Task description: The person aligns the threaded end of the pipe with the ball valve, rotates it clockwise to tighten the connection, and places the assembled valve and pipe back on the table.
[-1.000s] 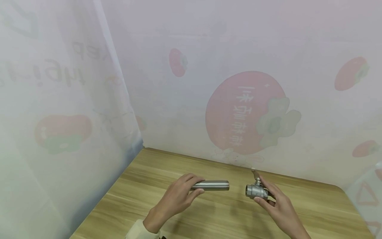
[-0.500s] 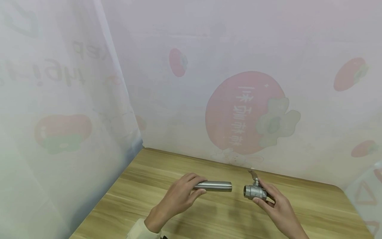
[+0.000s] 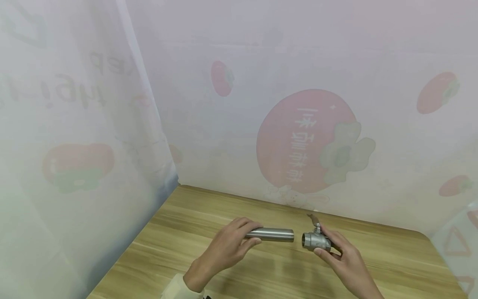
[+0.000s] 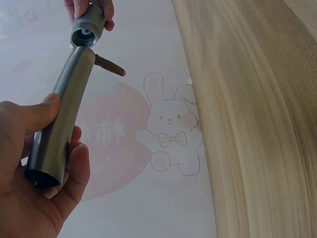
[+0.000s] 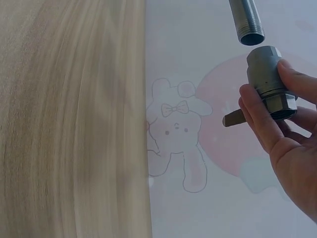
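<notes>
My left hand [image 3: 228, 245] grips a smooth steel pipe [image 3: 275, 234] near its left end, thumb below and fingers over the top. The pipe's far end is threaded, as the right wrist view shows on the pipe [image 5: 249, 25]. In my right hand [image 3: 345, 259] is a metal ball valve [image 3: 314, 241], pinched between thumb and fingers, its brownish lever [image 3: 313, 219] pointing up and back. The valve's open threaded mouth [image 4: 83, 35] faces the pipe's threaded end, with a small gap between them in the head view. Both parts are held above the table.
A wood-grain table [image 3: 209, 203] lies beneath the hands. Behind it hangs a pale curtain [image 3: 186, 104] printed with red persimmons and a rabbit [image 4: 171, 124]; another curtain [image 3: 86, 216] borders the left side.
The pipe has moved right with my left hand while the valve has moved slightly left with my right hand. The gap between them has narrowed.
</notes>
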A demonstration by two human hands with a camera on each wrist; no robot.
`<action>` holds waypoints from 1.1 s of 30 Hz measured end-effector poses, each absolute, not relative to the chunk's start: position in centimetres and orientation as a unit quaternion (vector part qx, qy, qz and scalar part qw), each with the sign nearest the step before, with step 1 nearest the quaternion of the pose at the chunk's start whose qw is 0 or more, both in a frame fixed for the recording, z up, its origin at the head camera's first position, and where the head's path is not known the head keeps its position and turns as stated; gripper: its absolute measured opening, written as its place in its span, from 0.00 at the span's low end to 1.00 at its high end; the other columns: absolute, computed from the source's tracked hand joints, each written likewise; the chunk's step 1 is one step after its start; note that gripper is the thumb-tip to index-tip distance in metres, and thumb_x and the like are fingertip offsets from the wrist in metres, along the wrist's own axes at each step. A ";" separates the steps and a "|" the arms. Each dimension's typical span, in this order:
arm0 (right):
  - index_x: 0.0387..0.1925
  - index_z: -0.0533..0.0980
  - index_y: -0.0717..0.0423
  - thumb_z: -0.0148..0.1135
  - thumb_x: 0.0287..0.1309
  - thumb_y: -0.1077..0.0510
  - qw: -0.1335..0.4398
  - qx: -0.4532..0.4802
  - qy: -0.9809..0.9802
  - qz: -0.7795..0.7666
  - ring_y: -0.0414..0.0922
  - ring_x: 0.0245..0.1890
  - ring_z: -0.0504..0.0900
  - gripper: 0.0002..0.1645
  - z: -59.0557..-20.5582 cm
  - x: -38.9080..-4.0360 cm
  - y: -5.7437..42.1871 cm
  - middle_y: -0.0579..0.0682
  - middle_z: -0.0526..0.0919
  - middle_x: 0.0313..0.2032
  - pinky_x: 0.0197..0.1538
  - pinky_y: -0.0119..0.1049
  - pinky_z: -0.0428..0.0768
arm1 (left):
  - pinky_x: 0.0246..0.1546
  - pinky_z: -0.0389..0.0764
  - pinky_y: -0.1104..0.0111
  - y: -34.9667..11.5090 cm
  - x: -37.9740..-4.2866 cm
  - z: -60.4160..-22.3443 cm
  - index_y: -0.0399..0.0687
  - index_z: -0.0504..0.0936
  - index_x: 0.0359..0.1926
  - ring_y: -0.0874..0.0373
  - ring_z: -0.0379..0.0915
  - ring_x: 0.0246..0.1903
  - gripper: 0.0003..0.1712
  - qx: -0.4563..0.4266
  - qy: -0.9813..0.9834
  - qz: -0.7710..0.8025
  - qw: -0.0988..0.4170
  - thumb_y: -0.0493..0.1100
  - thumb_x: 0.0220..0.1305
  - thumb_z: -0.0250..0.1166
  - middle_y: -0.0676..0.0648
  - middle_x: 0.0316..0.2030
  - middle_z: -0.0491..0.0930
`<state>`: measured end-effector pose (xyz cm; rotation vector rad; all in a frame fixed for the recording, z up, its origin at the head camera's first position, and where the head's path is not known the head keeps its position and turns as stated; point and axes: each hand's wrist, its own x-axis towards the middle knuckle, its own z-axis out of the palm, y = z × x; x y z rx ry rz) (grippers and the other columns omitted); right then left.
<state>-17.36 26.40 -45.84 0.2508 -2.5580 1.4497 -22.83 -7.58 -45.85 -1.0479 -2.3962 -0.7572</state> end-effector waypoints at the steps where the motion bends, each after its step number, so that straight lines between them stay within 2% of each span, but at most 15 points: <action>1: 0.80 0.69 0.60 0.74 0.71 0.55 0.095 0.085 -0.863 0.490 0.57 0.61 0.84 0.41 -45.8 -17.3 26.4 0.62 0.78 0.70 0.54 0.40 0.90 | 0.48 0.85 0.69 -7.5 -22.8 -45.9 0.52 0.85 0.64 0.62 0.83 0.48 0.21 -0.376 -0.862 -0.271 0.207 0.51 0.75 0.71 0.54 0.53 0.87; 4: 0.79 0.69 0.59 0.74 0.71 0.55 0.098 0.085 -0.863 0.489 0.52 0.60 0.84 0.41 -45.8 -17.3 26.3 0.62 0.78 0.70 0.54 0.38 0.89 | 0.48 0.85 0.69 -7.4 -22.8 -45.8 0.52 0.85 0.65 0.62 0.83 0.48 0.21 -0.375 -0.863 -0.271 0.203 0.51 0.75 0.71 0.54 0.53 0.87; 8: 0.79 0.70 0.59 0.74 0.71 0.55 0.105 0.090 -0.863 0.487 0.36 0.56 0.82 0.41 -45.8 -17.2 26.1 0.61 0.79 0.69 0.53 0.36 0.89 | 0.48 0.85 0.69 -7.2 -22.7 -45.9 0.52 0.85 0.65 0.62 0.83 0.49 0.22 -0.377 -0.863 -0.272 0.199 0.51 0.76 0.70 0.54 0.54 0.87; 11: 0.78 0.71 0.60 0.74 0.71 0.56 0.108 0.096 -0.860 0.489 0.29 0.54 0.80 0.40 -45.8 -17.2 26.0 0.60 0.80 0.68 0.53 0.35 0.88 | 0.48 0.85 0.69 -7.1 -22.7 -45.9 0.52 0.85 0.65 0.62 0.82 0.48 0.22 -0.380 -0.861 -0.273 0.200 0.52 0.76 0.70 0.54 0.54 0.87; 33: 0.78 0.71 0.62 0.73 0.71 0.58 0.112 0.120 -0.852 0.497 0.30 0.54 0.80 0.39 -45.6 -16.9 25.7 0.61 0.81 0.66 0.52 0.34 0.88 | 0.46 0.84 0.72 -6.8 -22.7 -46.0 0.51 0.85 0.64 0.62 0.81 0.47 0.21 -0.401 -0.847 -0.283 0.203 0.50 0.76 0.70 0.53 0.54 0.86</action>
